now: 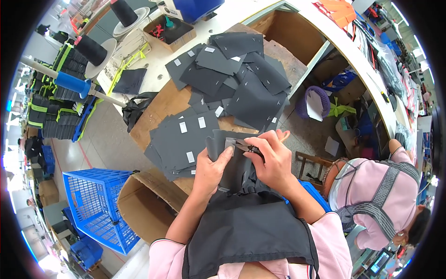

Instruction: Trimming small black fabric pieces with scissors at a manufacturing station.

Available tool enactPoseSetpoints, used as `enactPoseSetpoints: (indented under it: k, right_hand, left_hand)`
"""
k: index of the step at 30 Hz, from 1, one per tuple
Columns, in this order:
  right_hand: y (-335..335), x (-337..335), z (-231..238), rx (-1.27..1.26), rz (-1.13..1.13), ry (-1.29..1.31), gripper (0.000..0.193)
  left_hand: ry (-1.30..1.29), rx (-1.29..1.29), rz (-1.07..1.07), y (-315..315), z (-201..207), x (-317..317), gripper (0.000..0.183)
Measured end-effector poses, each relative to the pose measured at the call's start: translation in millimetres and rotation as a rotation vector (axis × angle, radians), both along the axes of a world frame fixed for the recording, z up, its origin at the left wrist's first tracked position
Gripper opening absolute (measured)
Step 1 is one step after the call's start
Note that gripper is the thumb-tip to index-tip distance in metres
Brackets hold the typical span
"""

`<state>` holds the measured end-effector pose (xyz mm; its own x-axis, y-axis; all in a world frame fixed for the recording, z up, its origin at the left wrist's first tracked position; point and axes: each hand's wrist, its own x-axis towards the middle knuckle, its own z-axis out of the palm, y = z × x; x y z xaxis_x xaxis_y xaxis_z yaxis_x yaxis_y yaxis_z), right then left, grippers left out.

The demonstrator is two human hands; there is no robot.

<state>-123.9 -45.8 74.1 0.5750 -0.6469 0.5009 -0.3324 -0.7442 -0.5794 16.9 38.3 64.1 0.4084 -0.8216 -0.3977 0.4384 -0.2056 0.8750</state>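
My left hand point(210, 171) is closed on a dark grey fabric panel point(234, 169), its thumb pressing beside a small pale label point(229, 142). In my right hand point(271, 157) is a pair of thread snips point(245, 147), gripped in the fingers. The blades reach the panel right at the label's edge. Just beyond my hands, a neat stack of similar grey panels point(172, 135) with white labels lies to the left. A loose, overlapping heap of grey panels point(227, 69) spreads behind it on the brown board point(153, 111). The panel's lower end hangs toward my black apron point(246, 228).
A cardboard box point(144, 204) and a blue plastic crate point(100, 204) stand at my left. Black thread cones point(90, 50) are at the upper left. A purple basket point(312, 103) sits under the table at right. Another person point(376, 200) works close on my right.
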Motion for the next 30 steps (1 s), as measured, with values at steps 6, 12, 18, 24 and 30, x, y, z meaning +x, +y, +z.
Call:
enactPoseSetpoints:
  k: [6,12,18,24,30]
  right_hand:
    - [-1,-1,-6,-0.007,-0.002,0.064,0.026]
    - [-4,-11,-11,0.138,0.177,0.02,0.025]
    - [-4,-5,-6,0.024,0.044,0.096,0.026]
    - [-27,-22,-10,0.595,0.021,-0.095,0.029]
    - [-40,-28,-25,1.215,0.282,-0.101,0.019]
  left_hand:
    - [-0.012,-0.006,-0.02,3,-2,1,0.012]
    - [0.072,0.021,-0.009,5,-8,1,0.011]
    - [0.109,0.048,-0.039,2,-3,-2,0.012]
    - [0.042,0.056,-0.044,5,-24,6,0.017]
    - [0.103,0.139,-0.041,0,-22,2,0.026]
